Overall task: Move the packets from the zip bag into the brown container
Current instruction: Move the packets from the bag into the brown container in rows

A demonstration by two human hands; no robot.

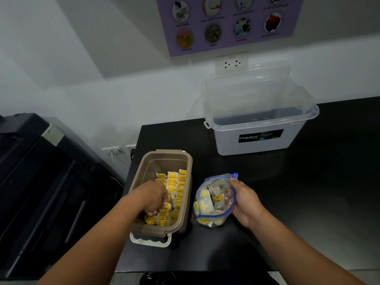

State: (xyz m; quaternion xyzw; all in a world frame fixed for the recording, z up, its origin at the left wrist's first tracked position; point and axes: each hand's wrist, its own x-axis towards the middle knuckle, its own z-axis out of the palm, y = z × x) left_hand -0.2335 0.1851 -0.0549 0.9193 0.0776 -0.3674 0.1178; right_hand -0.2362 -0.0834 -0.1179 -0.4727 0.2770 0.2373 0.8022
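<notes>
**Both grips closed: one on a packet, one on the bag**

The left grip [153, 197] is lowered into the brown container [190, 171], its fingers curled round a packet [167, 205] at the near end of the rows. The right grip [244, 200] is clamped on the open mouth of the zip bag [211, 202], pinched at the blue seal on the bag's 2 o'clock side.

The container is seen as a tan oblong tub with a white latch [151, 240] at its 6 o'clock end. Small yellow-and-white packets [176, 188] are stood in tidy rows inside it. The bag is placed just beside it, at its 3 o'clock, clear with a blue rim. It is part filled with loose, jumbled packets of the same kind.

Both are set on a black bench [308, 182]. At 1 o'clock from the bag a clear storage box [257, 138] is stood, its lid [246, 87] leaned against the white wall. A wall socket [231, 63] and a purple poster [226, 23] are mounted above. A dark machine [41, 171] is seen at 9 o'clock.
</notes>
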